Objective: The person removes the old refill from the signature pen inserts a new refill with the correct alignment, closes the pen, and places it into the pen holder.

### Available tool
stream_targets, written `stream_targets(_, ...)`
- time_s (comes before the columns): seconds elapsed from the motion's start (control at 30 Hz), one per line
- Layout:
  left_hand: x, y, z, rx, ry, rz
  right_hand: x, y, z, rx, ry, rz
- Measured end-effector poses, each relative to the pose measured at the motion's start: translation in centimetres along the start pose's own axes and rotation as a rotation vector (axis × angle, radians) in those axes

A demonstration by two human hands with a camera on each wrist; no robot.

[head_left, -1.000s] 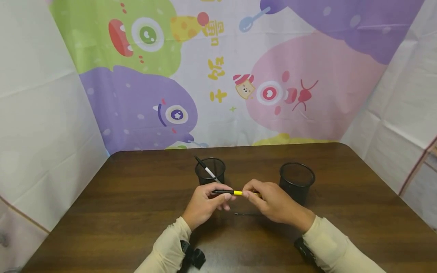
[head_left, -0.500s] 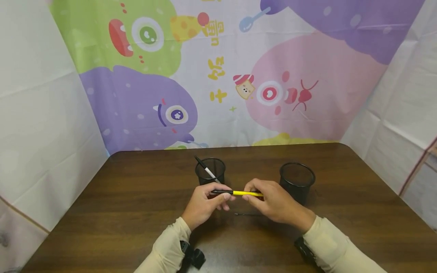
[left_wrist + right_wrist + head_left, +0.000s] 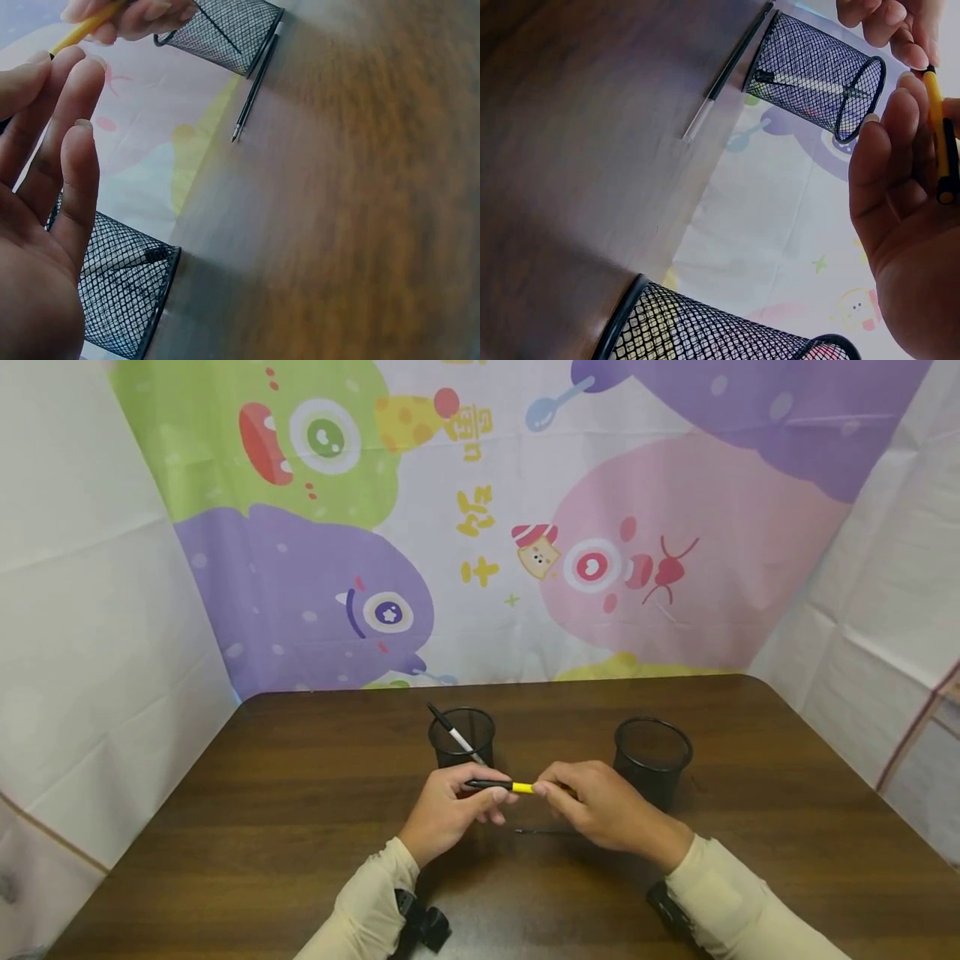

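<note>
A yellow pen (image 3: pixel 522 787) with a black front section is held level between both hands, above the middle of the table. My left hand (image 3: pixel 446 814) pinches the black section between thumb and fingers. The yellow barrel is gripped by my right hand (image 3: pixel 606 806), whose fingers cover most of it in the head view. In the right wrist view the pen's black clip (image 3: pixel 950 146) and back end show by the palm. Beneath the hands, a thin pen refill (image 3: pixel 546 832) with a dark tube and a clear end lies on the table.
Behind my left hand stands a black mesh pen cup (image 3: pixel 480 720) with a black-and-white marker (image 3: pixel 453 732) leaning in it. Another mesh cup (image 3: pixel 652 758) is just behind my right hand. The brown wooden table (image 3: pixel 300 827) ends at a printed cloth backdrop.
Half a second ago the right fingers were drawn back, showing more yellow barrel; now they cover it again, as they did one second ago. The left hand keeps its hold.
</note>
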State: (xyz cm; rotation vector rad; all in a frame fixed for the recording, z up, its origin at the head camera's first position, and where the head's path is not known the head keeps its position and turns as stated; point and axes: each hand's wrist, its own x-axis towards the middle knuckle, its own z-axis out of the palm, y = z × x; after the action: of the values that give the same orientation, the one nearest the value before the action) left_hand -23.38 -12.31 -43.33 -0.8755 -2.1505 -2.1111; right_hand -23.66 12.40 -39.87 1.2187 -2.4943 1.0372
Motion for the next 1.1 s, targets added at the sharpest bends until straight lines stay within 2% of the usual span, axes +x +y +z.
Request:
stream_targets(0.2,-0.13,-0.04,-0.07,-0.007,0.006,-0.001,0.09,-0.02,0.18,0.010,0.013,-0.011)
stream_targets(0.6,-0.06,0.20,-0.19,0.020,0.049,-0.027,0.23,0.00,0.08,-0.061,0.074,-0.032)
stream_targets(0.77,-0.10,0.18,-0.10,0.036,0.056,-0.023,0.14,0.06,0.03,-0.083,0.080,-0.021)
stream_targets(1.1,-0.02,0.24,0.01,0.031,0.054,-0.009,0.01,0.10,0.00,-0.053,0.068,-0.026)
